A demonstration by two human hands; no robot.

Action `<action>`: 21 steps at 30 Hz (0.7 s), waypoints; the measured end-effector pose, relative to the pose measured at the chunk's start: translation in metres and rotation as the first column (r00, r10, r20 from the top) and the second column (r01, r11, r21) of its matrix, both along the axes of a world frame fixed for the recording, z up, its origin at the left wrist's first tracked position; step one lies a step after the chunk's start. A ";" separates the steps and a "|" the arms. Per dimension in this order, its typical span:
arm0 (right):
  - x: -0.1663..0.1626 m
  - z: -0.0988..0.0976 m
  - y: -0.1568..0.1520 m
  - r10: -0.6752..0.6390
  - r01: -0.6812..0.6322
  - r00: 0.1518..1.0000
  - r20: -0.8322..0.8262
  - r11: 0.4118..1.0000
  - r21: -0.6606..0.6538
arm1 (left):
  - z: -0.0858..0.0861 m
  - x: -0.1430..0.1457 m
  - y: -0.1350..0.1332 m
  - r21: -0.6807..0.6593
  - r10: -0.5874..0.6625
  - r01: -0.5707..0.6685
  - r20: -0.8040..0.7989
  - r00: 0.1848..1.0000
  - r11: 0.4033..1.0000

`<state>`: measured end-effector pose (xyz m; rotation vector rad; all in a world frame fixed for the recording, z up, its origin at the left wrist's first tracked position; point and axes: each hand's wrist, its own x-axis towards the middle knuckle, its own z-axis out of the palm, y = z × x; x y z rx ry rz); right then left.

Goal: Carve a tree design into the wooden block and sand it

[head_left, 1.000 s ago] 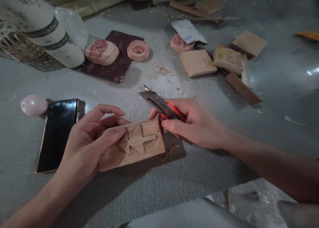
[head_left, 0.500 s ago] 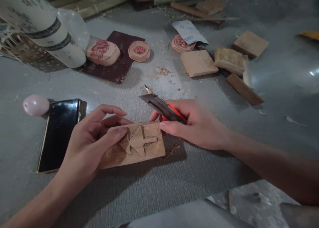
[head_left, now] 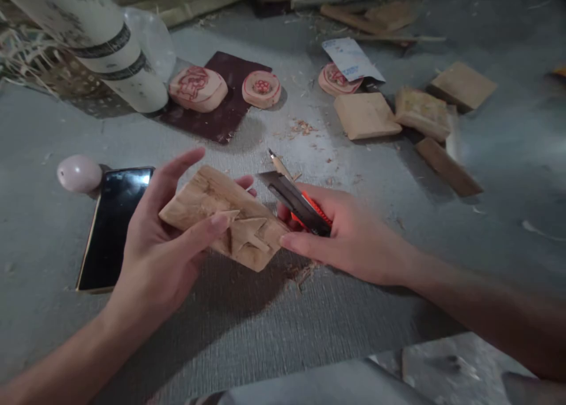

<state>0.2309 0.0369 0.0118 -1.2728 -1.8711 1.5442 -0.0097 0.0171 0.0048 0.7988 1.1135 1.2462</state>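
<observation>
A wooden block with a raised arrow-like shape carved in its face is tilted above the table. My left hand grips it, thumb across the carving and fingers behind. At the block's right end, the thumb of my right hand touches the edge. That hand is closed around a utility knife with a dark body and an orange-red part, its blade end pointing up and left. Just beyond the knife lies a pencil-like tool with a dark tip, its lower end hidden.
A phone and a pale egg-shaped object lie at left. Behind stand a patterned white cylinder and round carved pieces with red markings. Several wood blocks sit at the back right. Shavings dot the table.
The wooden block has been turned and tilted, its left end now raised. My left hand has shifted its hold along with it. The knife stays in my right hand; the view has shifted slightly.
</observation>
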 end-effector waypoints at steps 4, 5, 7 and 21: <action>0.005 0.000 -0.001 0.061 -0.062 0.997 -0.049 0.998 -0.010 | -0.003 -0.001 0.005 0.072 0.077 -0.075 -0.032 0.997 0.995; 0.008 0.000 0.000 0.082 -0.081 0.995 -0.051 0.997 0.014 | -0.003 -0.003 0.007 0.095 0.101 -0.096 -0.053 0.993 0.991; 0.014 0.001 0.002 0.130 -0.136 0.990 0.046 0.980 0.144 | -0.005 -0.006 0.010 0.152 0.141 -0.122 -0.121 0.983 0.981; 0.008 -0.006 -0.002 0.102 -0.516 0.774 0.625 0.674 0.529 | -0.012 -0.014 0.002 0.233 0.118 -0.025 -0.395 0.911 0.972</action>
